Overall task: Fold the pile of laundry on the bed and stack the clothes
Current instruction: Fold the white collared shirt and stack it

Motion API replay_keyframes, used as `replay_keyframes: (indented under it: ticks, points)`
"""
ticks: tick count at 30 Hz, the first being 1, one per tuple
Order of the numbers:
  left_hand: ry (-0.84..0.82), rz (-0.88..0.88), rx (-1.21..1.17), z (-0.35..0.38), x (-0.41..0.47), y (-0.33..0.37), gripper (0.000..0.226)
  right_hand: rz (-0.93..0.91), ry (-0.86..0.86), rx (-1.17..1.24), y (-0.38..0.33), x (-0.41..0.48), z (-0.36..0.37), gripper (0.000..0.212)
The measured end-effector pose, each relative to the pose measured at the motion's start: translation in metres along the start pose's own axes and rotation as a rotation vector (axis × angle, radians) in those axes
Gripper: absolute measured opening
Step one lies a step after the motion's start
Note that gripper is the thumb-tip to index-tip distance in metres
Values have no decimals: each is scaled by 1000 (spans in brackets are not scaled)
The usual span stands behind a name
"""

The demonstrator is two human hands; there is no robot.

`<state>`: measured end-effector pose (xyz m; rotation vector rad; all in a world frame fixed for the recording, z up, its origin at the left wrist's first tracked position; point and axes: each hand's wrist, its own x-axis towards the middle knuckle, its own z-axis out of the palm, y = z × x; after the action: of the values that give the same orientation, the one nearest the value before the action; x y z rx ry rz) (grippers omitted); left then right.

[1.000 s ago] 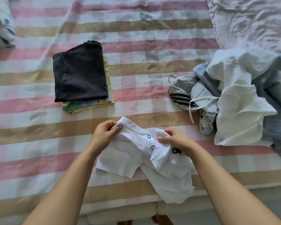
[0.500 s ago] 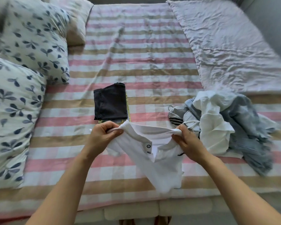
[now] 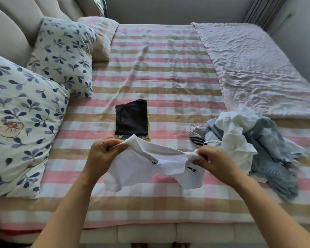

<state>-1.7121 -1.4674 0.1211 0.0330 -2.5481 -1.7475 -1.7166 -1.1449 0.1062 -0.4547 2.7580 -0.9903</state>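
Both hands spread white polo shirt wider than 0.5 s ago.
L hand & R hand pinch its shoulders; folded stack at 12, laundry pile at 3.

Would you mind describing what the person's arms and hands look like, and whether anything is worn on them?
The left arm and right arm are bare as far as the frame shows, with no sleeve in view. The left hand and right hand wear no gloves. No watch or bracelet shows at either wrist, and no ring is visible.
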Motion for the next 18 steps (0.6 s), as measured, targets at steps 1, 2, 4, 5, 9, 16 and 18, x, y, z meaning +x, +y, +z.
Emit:
replay_keyframes:
  ticks: [1,2,4,5,9,16,18]
  points:
    - [-3,2,11,-2,-4,0,41,-23,53,13,-2,-4,1,17]
    - [-8,4,17,-4,-8,2,40,-46,105,24,-6,-9,2,22]
    - [-18,7,15,-9,-15,6,32,-74,179,77,-16,-17,3,28]
    - [-27,11,7,-13,-18,9,25,-93,200,122,-22,-21,1,27]
    - [-103,-19,-71,-25,-19,20,8,-175,246,307,-39,-29,-2,25]
    - [-202,-206,106,3,22,-53,30,-94,265,120,10,18,47,42]
    - [-179,-253,145,25,36,-93,25,14,228,86,43,37,75,41]
